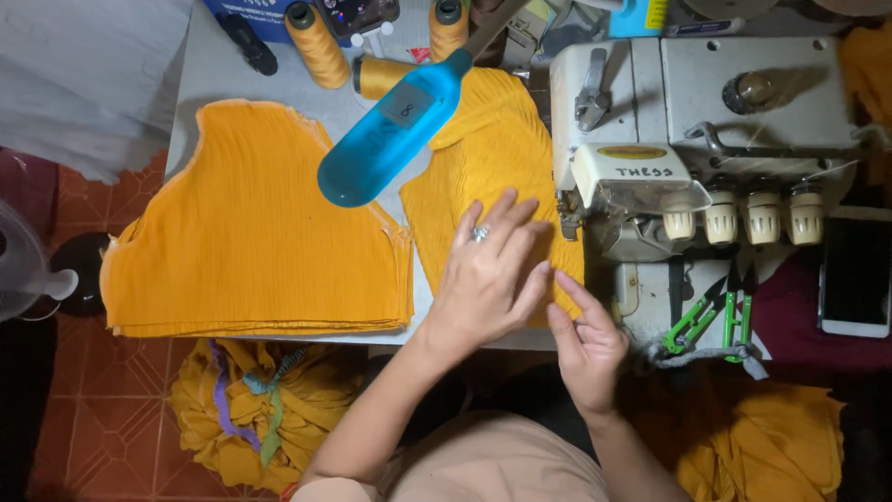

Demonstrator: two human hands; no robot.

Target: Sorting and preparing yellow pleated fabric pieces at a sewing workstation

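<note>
I see my left hand [488, 279] lying flat in the middle of the frame, fingers spread wide, pressing down on an orange cloth piece [483, 177]. It grips nothing; it just holds the cloth down on the table [223, 79]. There is a ring on one finger. My right hand [583, 339] is just below and to the right of it, fingers partly curled, pinching the near edge of that same cloth next to the sewing machine [678, 139]. The cloth edge sits right beside the needle part of the machine, so I think this piece is only just being fed in and its seam is not sewn yet.

On the left of the frame lies a neat stack of orange cut pieces [251, 223]. I cannot tell if these are finished or waiting. At the bottom left, on the floor, there is a loose heap of orange cloth [251, 409], and more orange cloth at the bottom right [780, 446]. So I judge a lot of work is on hand.

A blue lamp head [390, 130] hangs over the table at the top middle. Orange thread cones [316, 42] stand at the top. Green snips [715, 321] lie at the right, near a phone [855, 274]
</note>
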